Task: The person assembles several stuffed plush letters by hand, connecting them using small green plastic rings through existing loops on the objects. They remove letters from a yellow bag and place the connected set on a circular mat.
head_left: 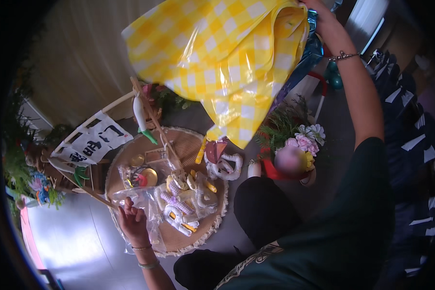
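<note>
At the top, my right hand (320, 14) grips the edge of a glossy yellow-and-white checked plastic sheet (222, 53). The sheet hangs in folds across the upper middle. Shiny blue foil (313, 43) shows beside its right edge. My left hand (134, 223), its fingers loosely bent and apart, is over the edge of a clear plastic bag (152, 203) and near the end of a wooden stick (89, 186). Right of it, a heap of stuffed soft pieces (181, 195), white, yellow and lilac checked, lies in clear plastic on a round woven mat (210, 220).
A wooden frame (116, 102) carries a white cloth banner (95, 137) with dark lettering and toy white radishes (139, 113). Flowers (307, 142) and greenery stand in a red container to the right. A white ring-shaped piece (224, 166) lies by the mat. Dark chairs (413, 140) line the far right.
</note>
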The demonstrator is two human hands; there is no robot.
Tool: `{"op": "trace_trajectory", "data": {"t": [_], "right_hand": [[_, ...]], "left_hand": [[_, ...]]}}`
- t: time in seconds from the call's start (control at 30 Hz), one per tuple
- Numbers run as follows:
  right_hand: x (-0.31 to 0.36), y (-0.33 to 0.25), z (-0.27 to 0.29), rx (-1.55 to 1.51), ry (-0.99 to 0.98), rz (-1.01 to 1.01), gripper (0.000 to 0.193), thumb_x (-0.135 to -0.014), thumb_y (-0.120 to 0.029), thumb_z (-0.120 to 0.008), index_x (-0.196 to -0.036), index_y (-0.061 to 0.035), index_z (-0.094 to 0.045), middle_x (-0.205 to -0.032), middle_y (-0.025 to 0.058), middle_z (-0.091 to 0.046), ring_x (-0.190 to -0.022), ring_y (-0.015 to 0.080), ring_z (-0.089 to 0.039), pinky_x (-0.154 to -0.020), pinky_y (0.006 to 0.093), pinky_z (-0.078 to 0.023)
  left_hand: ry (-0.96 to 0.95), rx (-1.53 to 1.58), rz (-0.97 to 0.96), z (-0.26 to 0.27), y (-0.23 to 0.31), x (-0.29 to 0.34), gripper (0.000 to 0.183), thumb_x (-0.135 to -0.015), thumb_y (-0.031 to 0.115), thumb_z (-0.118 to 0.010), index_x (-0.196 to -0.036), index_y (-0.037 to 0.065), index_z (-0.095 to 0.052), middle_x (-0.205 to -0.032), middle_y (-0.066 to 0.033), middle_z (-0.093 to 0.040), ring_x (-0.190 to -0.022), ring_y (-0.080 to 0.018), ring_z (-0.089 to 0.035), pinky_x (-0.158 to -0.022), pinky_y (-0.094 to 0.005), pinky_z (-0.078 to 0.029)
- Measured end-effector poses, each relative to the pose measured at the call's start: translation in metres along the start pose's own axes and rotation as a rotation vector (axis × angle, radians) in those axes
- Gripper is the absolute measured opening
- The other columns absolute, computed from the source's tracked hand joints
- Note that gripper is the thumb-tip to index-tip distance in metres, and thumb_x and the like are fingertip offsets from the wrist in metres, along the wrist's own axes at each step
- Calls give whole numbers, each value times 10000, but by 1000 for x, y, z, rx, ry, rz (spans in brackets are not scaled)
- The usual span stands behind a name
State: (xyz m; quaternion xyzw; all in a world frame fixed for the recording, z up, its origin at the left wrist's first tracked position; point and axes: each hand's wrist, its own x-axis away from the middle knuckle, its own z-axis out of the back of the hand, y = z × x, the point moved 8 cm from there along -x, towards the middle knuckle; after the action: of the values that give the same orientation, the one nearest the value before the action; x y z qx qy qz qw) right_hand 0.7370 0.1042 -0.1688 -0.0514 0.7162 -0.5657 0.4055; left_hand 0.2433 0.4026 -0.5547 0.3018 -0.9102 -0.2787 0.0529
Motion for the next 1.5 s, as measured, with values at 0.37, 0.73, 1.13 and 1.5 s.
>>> {"op": "trace_trajectory", "data": {"t": [0.37, 0.73, 1.13, 1.5], "right_hand": [[128, 57, 321, 726, 632, 192, 223, -920, -121, -566, -1072, 16, -656, -996, 92, -692, -856, 184, -664, -762, 287, -509], [213, 201, 264, 1847, -400, 45, 297, -765, -73, -601, -1060, -79, -632, -999, 116, -573, -1044, 294, -543, -917, 389, -452], [211, 314, 335, 2218, -738, -517, 179, -748, -231, -655, -828, -95, -740, -879, 142, -720, -841, 300, -699, -759, 450, -520], [186, 216, 113, 2140, -747, -275, 140, -834, -108, -538, -829, -33, -657, -838, 191, -669, -805, 388, -656, -674, 462, -520]], "left_hand": [[253, -20, 42, 55, -50, -9, 268, -1006, 281, -512, -1050, 17, -532, -972, -12, -622, -566, 2, -464, -498, -175, -286], [367, -104, 44, 95, -60, 28, 280, -1006, 323, -509, -998, 49, -569, -942, -2, -674, -435, -36, -332, -430, -188, -237], [489, -355, 198, 94, -79, 37, 234, -990, 308, -505, -1039, 84, -554, -674, 77, -376, -551, -41, -280, -522, -189, -234], [765, -622, 411, 158, -71, 116, 88, -937, 202, -621, -968, 121, -603, -834, 94, -442, -672, -11, -375, -623, -149, -324]]}}
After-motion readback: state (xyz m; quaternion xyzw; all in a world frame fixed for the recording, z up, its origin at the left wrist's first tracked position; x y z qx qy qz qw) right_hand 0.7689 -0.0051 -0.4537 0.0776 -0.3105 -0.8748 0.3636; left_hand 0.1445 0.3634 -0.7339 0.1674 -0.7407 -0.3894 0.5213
